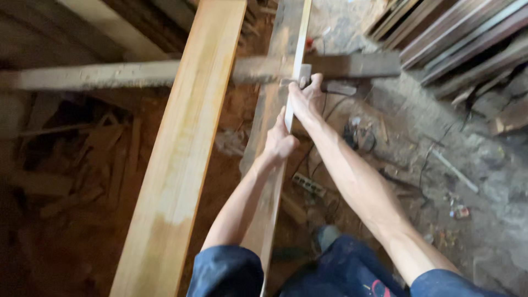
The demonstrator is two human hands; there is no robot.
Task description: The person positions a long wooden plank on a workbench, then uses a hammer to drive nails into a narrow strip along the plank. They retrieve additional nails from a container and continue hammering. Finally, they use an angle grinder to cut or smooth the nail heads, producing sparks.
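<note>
A narrow pale wooden strip [301, 33] stands on edge along a grey weathered plank [263, 132] that runs away from me. My left hand [279, 142] is closed around the strip's near part. My right hand [306, 98] grips the strip farther along, where the plank crosses a horizontal beam [110, 75]. A small grey block sits under the right hand's fingers; what it is cannot be told.
A broad light-coloured plank [184, 148] lies parallel on the left. Wood scraps and reddish sawdust [82, 181] cover the ground on the left. Stacked boards [456, 38] lean at the upper right. Cables and a power strip [309, 185] lie on the dirt floor below.
</note>
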